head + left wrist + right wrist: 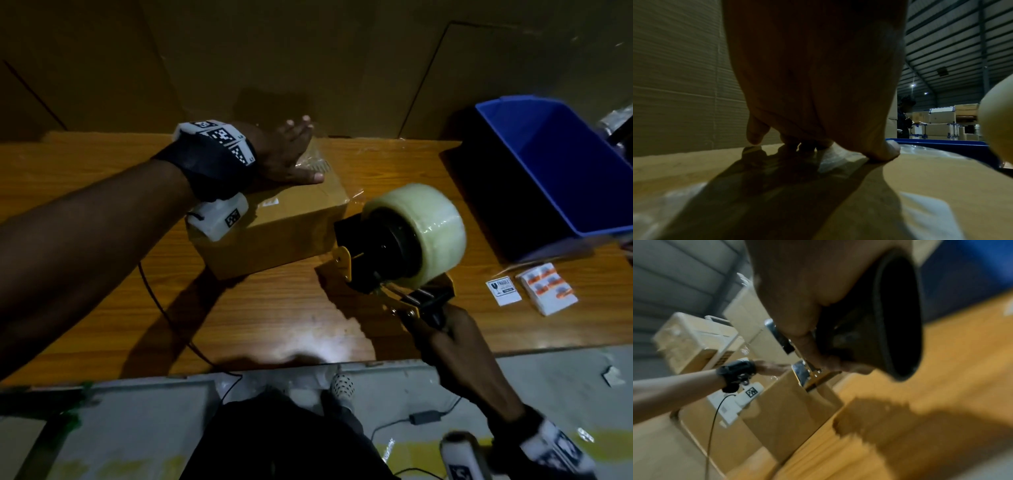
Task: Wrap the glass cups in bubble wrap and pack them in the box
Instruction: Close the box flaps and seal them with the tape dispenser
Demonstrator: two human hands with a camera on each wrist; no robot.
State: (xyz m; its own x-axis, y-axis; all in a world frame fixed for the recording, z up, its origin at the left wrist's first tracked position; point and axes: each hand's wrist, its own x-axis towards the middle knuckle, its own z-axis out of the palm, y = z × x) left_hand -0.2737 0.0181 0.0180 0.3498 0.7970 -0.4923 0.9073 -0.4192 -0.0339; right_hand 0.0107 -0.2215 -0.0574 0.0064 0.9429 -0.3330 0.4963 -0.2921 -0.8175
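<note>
closed cardboard box (274, 219) on the wooden table (102, 171), near the table's far edge, flaps down, clear tape already glinting across the far part of the lid. no glass cups in view — presumably wrapped and inside, so treat as fragile: likely light to moderate in weight, stiff at walls and corners, softer along the centre seam where the flaps meet. best held by the two short ends or with flat palms on the lid; avoid pressing hard on the seam, avoid tipping. taped surface smooth and probably slippery under a palm. left hand (291, 154) laid flat on the lid at the far end, fingers straight and spread, pinning the box down; same seen in the left wrist view, fingertips (884, 151) resting on tape and cardboard. right hand (455, 339) wrapped round the handle of a tape dispenser (394, 246) carrying a full roll of clear packing tape (431, 222), raised above the table just right of the box — apparently clear of the lid, though contact cannot be told for certain. blue plastic bin (555, 164) further right. beside it a white sticker (503, 290) reading "fragile" with a glass symbol, and a stack of orange-printed labels (548, 287), text too small to read. small pale label on the box lid, illegible. marker-pattern bands on both wrists, no readable wording.
</note>
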